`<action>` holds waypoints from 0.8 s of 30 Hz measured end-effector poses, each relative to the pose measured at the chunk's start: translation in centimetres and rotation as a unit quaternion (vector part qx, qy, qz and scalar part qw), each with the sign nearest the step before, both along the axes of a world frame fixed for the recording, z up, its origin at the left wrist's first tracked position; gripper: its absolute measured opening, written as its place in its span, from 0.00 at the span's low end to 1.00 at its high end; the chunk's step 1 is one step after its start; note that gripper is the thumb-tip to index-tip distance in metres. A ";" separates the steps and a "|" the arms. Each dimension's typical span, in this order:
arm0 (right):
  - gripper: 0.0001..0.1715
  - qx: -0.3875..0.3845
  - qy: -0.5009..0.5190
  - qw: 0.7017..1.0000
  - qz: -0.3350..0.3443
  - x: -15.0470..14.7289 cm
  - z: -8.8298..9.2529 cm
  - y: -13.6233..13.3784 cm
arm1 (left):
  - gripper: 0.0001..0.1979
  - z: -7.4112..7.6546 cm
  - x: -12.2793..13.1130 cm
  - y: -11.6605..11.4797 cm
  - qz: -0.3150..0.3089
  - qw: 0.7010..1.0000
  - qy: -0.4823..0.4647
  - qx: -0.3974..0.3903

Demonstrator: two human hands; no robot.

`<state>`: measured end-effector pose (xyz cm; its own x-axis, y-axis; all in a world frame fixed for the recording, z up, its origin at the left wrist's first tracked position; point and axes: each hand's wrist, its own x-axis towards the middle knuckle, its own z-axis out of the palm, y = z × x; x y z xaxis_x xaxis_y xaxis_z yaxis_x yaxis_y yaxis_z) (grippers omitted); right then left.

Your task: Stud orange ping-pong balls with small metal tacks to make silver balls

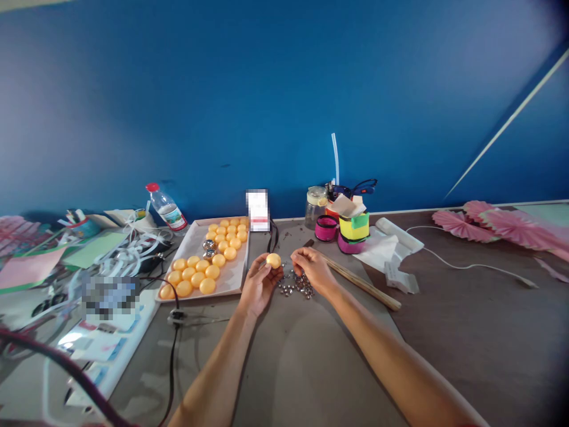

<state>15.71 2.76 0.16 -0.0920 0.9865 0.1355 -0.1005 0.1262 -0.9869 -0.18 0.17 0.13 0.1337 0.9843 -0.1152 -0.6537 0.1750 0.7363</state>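
My left hand (260, 286) is closed around a small glossy yellow ball (273, 261), gripped at the fingertips. Just to the right, my right hand (313, 268) pinches thumb and fingers together; whatever may be between them is too small to make out. Between and below both hands lies a loose pile of small shiny metal pieces (304, 287). Left of my hands, a shallow white tray (235, 279) carries many yellow-orange balls (183, 288) in rows. Among them sit a silvery ball (208, 244) and another like it.
Wooden sticks (364, 282) lie beyond my right forearm. A glass jar (316, 204), a pink tape roll (326, 228) and a yellow-green box (354, 228) stand near the wall. A red-capped bottle (166, 207) leans behind the tray. Black cables (173, 350) cross the left side.
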 end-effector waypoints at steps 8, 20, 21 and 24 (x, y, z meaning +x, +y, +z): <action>0.08 -0.019 0.003 0.999 0.046 -1.5 0.5 -1.2 | 0.17 -0.1 0.2 0.0 0.004 1.000 0.005 0.013; 0.07 0.035 -0.074 0.997 -0.001 -2.3 -0.6 -1.4 | 0.17 -0.4 0.8 -0.3 0.011 1.000 0.002 0.007; 0.07 0.028 -0.074 0.997 -0.001 -2.3 -0.6 -1.4 | 0.17 -0.5 0.8 -0.3 0.012 1.000 0.003 0.008; 0.08 0.002 -0.062 0.998 0.002 -2.4 -0.7 -1.3 | 0.17 -0.5 0.9 -0.3 0.020 1.000 0.018 0.016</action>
